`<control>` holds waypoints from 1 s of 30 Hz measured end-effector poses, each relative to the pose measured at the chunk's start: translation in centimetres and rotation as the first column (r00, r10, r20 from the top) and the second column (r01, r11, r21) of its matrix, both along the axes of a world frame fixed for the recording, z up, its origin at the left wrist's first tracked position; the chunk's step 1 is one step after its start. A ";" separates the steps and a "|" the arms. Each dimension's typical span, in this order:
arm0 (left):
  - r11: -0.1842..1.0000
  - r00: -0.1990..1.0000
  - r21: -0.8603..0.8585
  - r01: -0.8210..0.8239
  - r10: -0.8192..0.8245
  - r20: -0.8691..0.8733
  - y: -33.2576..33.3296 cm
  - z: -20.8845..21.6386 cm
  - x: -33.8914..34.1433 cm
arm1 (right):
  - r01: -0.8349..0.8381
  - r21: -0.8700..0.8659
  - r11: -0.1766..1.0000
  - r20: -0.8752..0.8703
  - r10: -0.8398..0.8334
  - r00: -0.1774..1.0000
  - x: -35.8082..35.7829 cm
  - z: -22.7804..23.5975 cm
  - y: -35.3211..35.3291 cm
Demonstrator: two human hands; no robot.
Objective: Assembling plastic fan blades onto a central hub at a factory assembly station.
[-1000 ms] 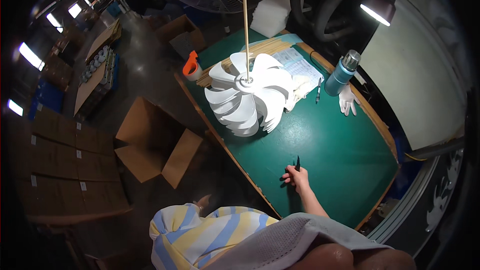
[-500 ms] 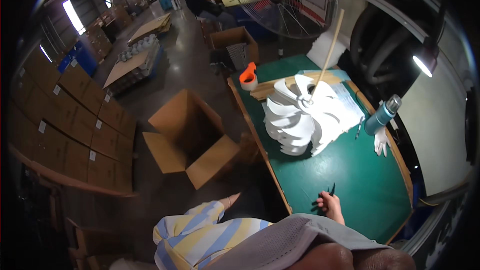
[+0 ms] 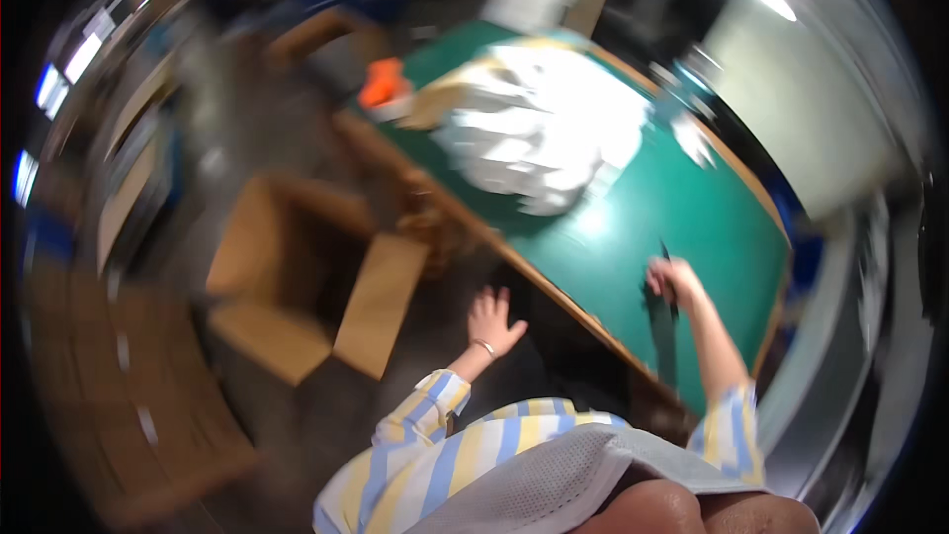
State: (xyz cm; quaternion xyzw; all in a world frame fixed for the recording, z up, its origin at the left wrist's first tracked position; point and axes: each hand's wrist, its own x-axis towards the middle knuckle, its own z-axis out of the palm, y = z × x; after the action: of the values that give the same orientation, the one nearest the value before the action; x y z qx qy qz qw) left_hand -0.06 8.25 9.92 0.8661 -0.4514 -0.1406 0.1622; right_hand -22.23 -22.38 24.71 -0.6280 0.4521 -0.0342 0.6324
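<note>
My right hand [image 3: 674, 282] is over the near part of the green-topped table [image 3: 623, 257], its fingers closed round a slim dark tool [image 3: 664, 251]. Only the tool's thin end sticks out, too blurred to name its kind. My left hand [image 3: 496, 322] is off the table's left edge, palm down, fingers spread, holding nothing. Farther up the table sits a stack of white curved-blade pieces [image 3: 524, 133], smeared and overlit; it is apart from both hands.
An open cardboard box [image 3: 287, 237] stands left of the table. An orange tape dispenser [image 3: 384, 84] is at the table's far left corner. A blue-green bottle [image 3: 682, 89] and a white glove [image 3: 694, 141] lie along the right edge. Stacked cartons [image 3: 119, 366] fill the lower left.
The whole view has swung and blurred, with the table now lower and nearer. My left hand has come into sight with fingers spread. The dark tool is still in my right hand.
</note>
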 end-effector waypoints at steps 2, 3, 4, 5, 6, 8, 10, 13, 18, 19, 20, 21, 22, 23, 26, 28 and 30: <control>0.988 0.996 0.129 0.085 -0.087 0.016 -2.4 2.0 -0.3 | 0.115 -0.093 0.989 0.034 -0.113 0.993 -3.9 2.3 -3.3; 0.986 0.995 0.140 0.086 -0.092 0.036 -2.5 1.0 0.6 | 0.151 -0.103 0.983 0.032 -0.148 0.988 -5.6 3.3 -4.9; 0.977 0.992 0.199 0.072 -0.091 0.087 -2.9 0.9 0.4 | 0.344 -0.138 0.929 0.126 -0.328 0.936 -7.6 4.7 -5.6; 0.972 0.982 0.214 0.095 -0.126 0.138 -3.2 0.7 0.2 | 0.396 -0.202 0.896 0.174 -0.365 0.915 -11.3 5.9 -7.0; 0.966 0.971 0.228 0.121 -0.163 0.173 -3.0 0.1 0.5 | 0.513 -0.168 0.842 0.260 -0.464 0.847 -14.8 7.1 -7.7; 0.963 0.965 0.236 0.131 -0.178 0.194 -2.3 -1.4 0.1 | 0.812 -0.037 0.583 0.335 -0.758 0.559 -22.1 8.6 -9.2; 0.958 0.969 0.237 0.162 -0.200 0.147 -3.0 -2.2 0.3 | 0.928 0.029 0.371 0.468 -0.826 0.316 -29.3 10.0 -9.1; 0.938 0.960 0.265 0.223 -0.258 0.107 -4.5 -3.0 -0.8 | 0.973 0.181 0.143 0.581 -0.814 0.012 -41.0 9.6 -8.5; 0.930 0.936 0.265 0.255 -0.306 0.175 -3.6 -3.3 -1.5 | 0.926 0.372 -0.065 0.508 -0.821 -0.262 -48.8 9.2 -11.9; 0.942 0.936 0.218 0.254 -0.297 0.191 -3.3 -3.3 -1.0 | 0.922 0.384 -0.055 0.503 -0.825 -0.259 -49.2 9.1 -13.3; 0.944 0.916 0.160 0.288 -0.320 0.243 -2.3 -5.4 0.9 | 0.918 0.395 -0.042 0.520 -0.813 -0.261 -48.9 8.8 -15.1; 0.943 0.913 0.171 0.287 -0.323 0.248 -2.6 -5.3 0.8 | 0.917 0.396 -0.049 0.536 -0.799 -0.274 -49.8 8.2 -16.2; 0.936 0.927 0.224 0.270 -0.316 0.204 -3.6 -5.4 -0.1 | 0.912 0.409 0.025 0.553 -0.802 -0.225 -53.6 8.8 -17.3; 0.930 0.942 0.291 0.225 -0.284 0.178 -3.8 -5.3 0.0 | 0.909 0.417 0.029 0.546 -0.807 -0.225 -54.4 8.7 -19.2; 0.913 0.923 0.344 0.218 -0.308 0.232 -4.1 -6.4 0.9 | 0.907 0.419 -0.038 0.584 -0.754 -0.301 -56.3 7.9 -24.6; 0.920 0.895 0.344 0.189 -0.305 0.324 -4.2 -6.2 1.0 | 0.910 0.405 -0.093 0.630 -0.693 -0.351 -56.7 7.5 -28.4; 0.901 0.904 0.369 0.228 -0.336 0.264 -7.3 -3.0 -1.6 | 0.932 0.353 -0.088 0.668 -0.673 -0.316 -60.3 7.6 -30.1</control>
State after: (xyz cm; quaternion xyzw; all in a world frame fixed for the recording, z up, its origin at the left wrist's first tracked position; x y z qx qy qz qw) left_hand -1.71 0.93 6.95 0.8164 -0.5638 -0.0936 -0.0828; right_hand -82.52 -52.46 32.29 -0.1218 0.4581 -0.7878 0.3932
